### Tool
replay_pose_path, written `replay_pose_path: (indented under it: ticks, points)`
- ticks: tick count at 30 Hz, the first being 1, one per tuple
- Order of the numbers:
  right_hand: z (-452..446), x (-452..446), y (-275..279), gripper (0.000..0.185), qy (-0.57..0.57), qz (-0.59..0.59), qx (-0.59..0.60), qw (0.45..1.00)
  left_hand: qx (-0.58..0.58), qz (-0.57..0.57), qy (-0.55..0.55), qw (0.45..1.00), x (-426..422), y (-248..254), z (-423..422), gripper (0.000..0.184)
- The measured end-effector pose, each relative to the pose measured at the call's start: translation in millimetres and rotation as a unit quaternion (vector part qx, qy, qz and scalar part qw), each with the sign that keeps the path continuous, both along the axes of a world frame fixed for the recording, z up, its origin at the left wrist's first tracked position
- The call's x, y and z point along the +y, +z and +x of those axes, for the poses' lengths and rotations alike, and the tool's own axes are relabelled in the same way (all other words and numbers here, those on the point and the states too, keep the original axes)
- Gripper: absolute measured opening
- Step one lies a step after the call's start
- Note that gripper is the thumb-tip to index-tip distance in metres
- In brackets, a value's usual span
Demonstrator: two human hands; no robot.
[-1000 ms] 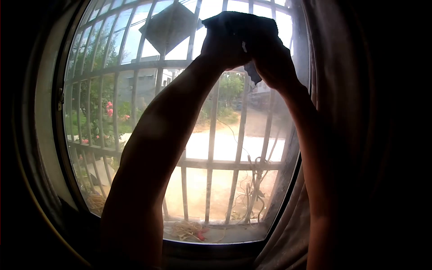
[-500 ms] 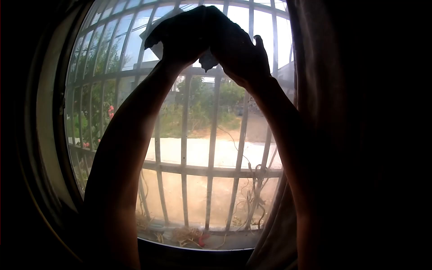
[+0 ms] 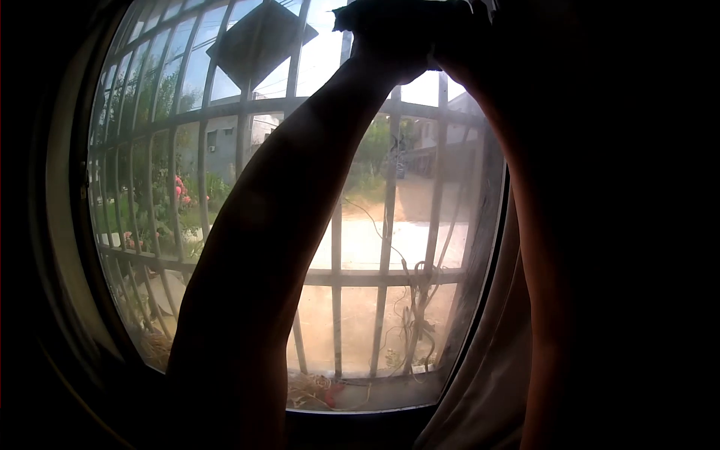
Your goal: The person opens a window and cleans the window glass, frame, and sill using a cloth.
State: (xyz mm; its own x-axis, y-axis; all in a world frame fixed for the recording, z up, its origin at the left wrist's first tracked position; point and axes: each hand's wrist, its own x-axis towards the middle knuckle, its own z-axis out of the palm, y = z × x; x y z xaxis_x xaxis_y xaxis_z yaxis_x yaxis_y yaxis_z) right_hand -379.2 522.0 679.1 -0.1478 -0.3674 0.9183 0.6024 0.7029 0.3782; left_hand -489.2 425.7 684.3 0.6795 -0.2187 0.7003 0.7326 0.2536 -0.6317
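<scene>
Both my arms reach up to the top of a window pane (image 3: 367,307). My left hand (image 3: 386,56) presses a dark cloth (image 3: 409,21) against the glass, its fingers hidden by the cloth and the deep shadow. Close beside it, at the upper right, my right hand (image 3: 465,49) is on the same cloth, mostly a black silhouette. A dark diamond-shaped piece (image 3: 261,45) shows at the upper left of the window.
Metal bars (image 3: 337,277) stand beyond the glass. A curtain (image 3: 487,360) hangs at the right. Dry straw and a red scrap (image 3: 332,394) lie at the sill. Wires or stems (image 3: 420,315) rise at the lower right. Pink flowers (image 3: 180,189) show outside.
Half a second ago both hands and the cloth were further left, over the diamond shape. They have moved right to the pane's upper right, and the diamond is uncovered again.
</scene>
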Motion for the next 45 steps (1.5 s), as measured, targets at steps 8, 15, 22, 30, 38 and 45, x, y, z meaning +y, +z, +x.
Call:
replay_pose_path:
  ticks: [8, 15, 22, 30, 38, 45]
  points:
    - [-55.4, -30.2, -40.1, 0.028, 0.213, 0.086, -0.063, 0.971, -0.013, -0.01, 0.103, 0.995, -35.8, -48.4, -71.9, 0.031]
    - [-128.9, -90.4, -111.7, 0.007, 0.361, 0.052, -0.079, 0.928, -0.228, -0.012, 0.128, 0.965, -104.2, -161.7, -117.2, 0.043]
    - [-140.0, -110.1, -233.5, 0.04, 0.435, -0.058, -0.178, 0.88, -0.44, -0.045, -0.067, 0.894, -94.9, -311.9, -106.2, 0.056]
    - [-80.5, -72.0, -381.9, 0.046, 0.288, -0.213, -0.201, 0.911, -0.469, -0.119, 0.045, 0.874, -64.0, -433.0, -43.9, 0.062]
    - [-9.2, 26.8, -387.4, 0.045, 0.056, -0.101, -0.086, 0.99, -0.397, -0.378, -0.112, 0.829, -1.9, -372.4, -3.1, 0.026]
    - [69.4, 68.9, -377.0, 0.049, 0.031, -0.155, -0.049, 0.986, -0.27, -0.296, -0.182, 0.898, 88.1, -348.6, 49.6, 0.026]
